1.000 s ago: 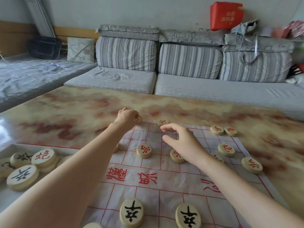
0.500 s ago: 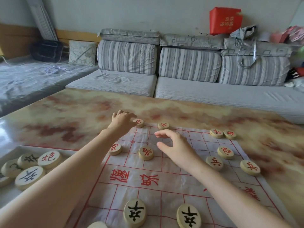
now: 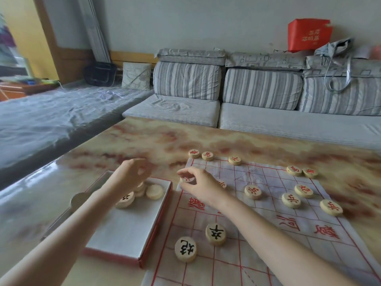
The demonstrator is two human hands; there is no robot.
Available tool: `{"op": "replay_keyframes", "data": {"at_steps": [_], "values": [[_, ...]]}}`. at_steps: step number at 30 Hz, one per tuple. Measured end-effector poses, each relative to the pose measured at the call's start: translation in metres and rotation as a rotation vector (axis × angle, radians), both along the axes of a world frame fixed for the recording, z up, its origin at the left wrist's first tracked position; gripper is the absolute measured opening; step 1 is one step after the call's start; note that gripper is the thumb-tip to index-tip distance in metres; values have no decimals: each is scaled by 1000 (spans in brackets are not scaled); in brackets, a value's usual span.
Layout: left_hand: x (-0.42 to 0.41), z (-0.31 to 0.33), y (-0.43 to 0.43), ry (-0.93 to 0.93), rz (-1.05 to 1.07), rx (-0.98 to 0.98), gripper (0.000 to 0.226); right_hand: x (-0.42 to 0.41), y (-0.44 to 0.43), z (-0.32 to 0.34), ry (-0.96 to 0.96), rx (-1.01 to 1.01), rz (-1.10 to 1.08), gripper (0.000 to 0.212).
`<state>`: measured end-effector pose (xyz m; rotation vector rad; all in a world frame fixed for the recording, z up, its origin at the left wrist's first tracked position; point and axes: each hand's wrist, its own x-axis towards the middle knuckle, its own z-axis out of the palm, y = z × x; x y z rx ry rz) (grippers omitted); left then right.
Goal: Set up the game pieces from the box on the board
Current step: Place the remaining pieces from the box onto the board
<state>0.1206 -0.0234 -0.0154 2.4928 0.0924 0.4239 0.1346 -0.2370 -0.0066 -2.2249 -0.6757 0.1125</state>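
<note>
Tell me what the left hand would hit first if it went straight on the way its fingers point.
Most likely the pile of pieces in the box; the left hand is blurred, so depth is uncertain.

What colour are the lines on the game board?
Red, on a whitish board. The head view shows them best.
</note>
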Motion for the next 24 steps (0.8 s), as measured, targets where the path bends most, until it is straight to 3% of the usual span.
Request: {"op": "replay_keyframes", "data": {"at_steps": [8,12,15,24], "values": [[-49,-17,32,118,28,183,43,-17,60,-20,-133,-323,81,44],[-43,-22,28,146,71,155,66,-13,80,-37,-264,-493,51,37],[-30,-29,24,141,155,213,44,-8,90,-44,-375,-495,-15,35],[-22,-44,28,94,192,156,47,-2,97,-47,-517,-366,-116,27]]}}
